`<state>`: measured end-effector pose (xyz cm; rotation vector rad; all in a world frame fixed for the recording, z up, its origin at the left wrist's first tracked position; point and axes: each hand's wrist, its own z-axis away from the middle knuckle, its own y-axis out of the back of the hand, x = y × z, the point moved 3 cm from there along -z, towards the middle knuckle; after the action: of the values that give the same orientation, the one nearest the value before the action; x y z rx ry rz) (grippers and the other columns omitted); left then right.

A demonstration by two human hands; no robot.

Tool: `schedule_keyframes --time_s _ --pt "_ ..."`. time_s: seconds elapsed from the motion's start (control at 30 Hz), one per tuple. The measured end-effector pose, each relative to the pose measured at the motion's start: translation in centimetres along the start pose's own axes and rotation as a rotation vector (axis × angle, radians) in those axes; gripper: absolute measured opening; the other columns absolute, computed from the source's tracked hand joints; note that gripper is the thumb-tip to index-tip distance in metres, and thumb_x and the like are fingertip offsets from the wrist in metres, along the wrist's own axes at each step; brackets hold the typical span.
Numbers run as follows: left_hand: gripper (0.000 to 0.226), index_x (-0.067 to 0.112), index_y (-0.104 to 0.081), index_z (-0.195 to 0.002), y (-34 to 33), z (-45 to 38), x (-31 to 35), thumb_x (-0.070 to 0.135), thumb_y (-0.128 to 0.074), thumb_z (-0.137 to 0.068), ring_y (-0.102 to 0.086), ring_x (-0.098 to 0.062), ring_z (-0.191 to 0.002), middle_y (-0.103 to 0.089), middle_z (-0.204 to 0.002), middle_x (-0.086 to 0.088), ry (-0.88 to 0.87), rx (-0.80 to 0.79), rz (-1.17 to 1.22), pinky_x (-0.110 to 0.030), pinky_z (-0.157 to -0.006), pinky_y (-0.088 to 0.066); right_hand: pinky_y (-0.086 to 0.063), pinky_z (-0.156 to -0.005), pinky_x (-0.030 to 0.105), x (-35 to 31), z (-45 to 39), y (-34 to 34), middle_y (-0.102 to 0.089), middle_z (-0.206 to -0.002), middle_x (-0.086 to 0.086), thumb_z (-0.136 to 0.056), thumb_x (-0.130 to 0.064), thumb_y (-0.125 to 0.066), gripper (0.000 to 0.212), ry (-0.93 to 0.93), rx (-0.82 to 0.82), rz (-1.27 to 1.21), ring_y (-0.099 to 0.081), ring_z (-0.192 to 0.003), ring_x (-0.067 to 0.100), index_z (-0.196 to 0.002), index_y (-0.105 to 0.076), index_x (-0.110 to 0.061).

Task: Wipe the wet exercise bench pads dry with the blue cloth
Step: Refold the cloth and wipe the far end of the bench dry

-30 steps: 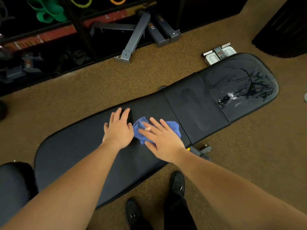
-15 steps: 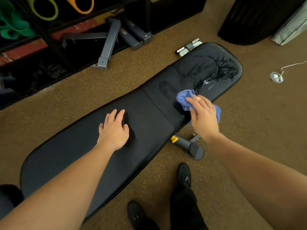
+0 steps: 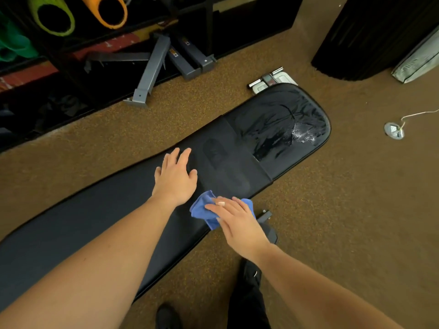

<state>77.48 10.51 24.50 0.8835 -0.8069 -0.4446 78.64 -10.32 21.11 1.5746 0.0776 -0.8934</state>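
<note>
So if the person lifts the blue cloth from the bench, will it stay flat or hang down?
Probably it hangs limp: the blue cloth lies bunched in soft folds under the right hand. It looks thin, so likely light. It may slide easily on the smooth bench pad, whose far end still glistens wet.

Blue cloth (image 3: 202,210) partly under right hand (image 3: 240,224)

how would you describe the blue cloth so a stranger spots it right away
Find the long black exercise bench lying across the brown carpet. At the bench's near edge, the right hand presses flat on a crumpled blue cloth. It is the only blue thing on the black pads.
</note>
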Motion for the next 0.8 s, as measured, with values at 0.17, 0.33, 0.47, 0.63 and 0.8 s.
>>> schedule_keyframes --time_s 0.17,0.33,0.47,0.63,0.8 --pt "0.076 0.034 -0.012 -0.158 -0.6 -3.4 4.7 0.045 -0.056 -0.098 0.008 -0.023 -0.154 0.002 -0.168 0.001 -0.034 -0.022 -0.007 -0.058 -0.121 -0.005 -0.030 -0.102 0.013 4.2 -0.2 6.9 -0.052 -0.125 -0.001 -0.099 -0.027 -0.052 0.039 -0.218 0.290 -0.217 -0.042 -0.114 0.005 -0.137 -0.056 -0.022" --pt "0.107 0.038 -0.001 -0.159 -1.1 -6.2 6.7 0.062 -0.070 -0.081 0.016 -0.031 -0.152 0.016 -0.166 0.002 0.040 -0.120 -0.038 -0.061 -0.121 -0.002 -0.039 -0.102 0.037 9.6 -1.3 10.0 -0.048 -0.131 0.010 -0.100 -0.028 -0.052 0.041 -0.192 0.394 0.203 -0.046 -0.118 0.028 -0.138 -0.056 -0.013" --pt "0.121 0.037 0.008 -0.158 -1.7 -6.8 6.6 0.067 -0.074 -0.073 0.014 -0.037 -0.152 0.019 -0.166 0.000 0.063 -0.192 -0.142 -0.063 -0.120 -0.007 -0.030 -0.117 0.054 11.4 -0.9 7.5 -0.038 -0.155 0.015 -0.100 -0.039 -0.048 0.059 -0.128 0.165 0.457 -0.032 -0.145 0.036 -0.152 -0.038 -0.012" --pt "0.121 0.038 0.008 -0.158 -1.8 -6.8 6.4 0.071 -0.071 -0.073 0.010 -0.037 -0.153 0.017 -0.167 0.000 0.048 -0.171 -0.187 -0.062 -0.120 -0.011 -0.043 -0.098 0.048 10.9 -2.3 9.2 -0.057 -0.133 0.002 -0.100 -0.022 -0.050 0.037 -0.227 0.347 0.166 -0.046 -0.118 0.026 -0.135 -0.058 -0.019" --pt "0.120 0.037 0.010 -0.158 -2.1 -6.8 6.4 0.072 -0.069 -0.074 0.008 -0.038 -0.153 0.017 -0.167 -0.001 0.056 -0.155 -0.238 -0.062 -0.119 -0.013 -0.034 -0.102 0.019 7.8 -5.8 14.2 -0.053 -0.124 0.010 -0.092 -0.007 -0.066 0.038 -0.163 0.565 -0.026 -0.043 -0.113 0.024 -0.130 -0.065 -0.012"
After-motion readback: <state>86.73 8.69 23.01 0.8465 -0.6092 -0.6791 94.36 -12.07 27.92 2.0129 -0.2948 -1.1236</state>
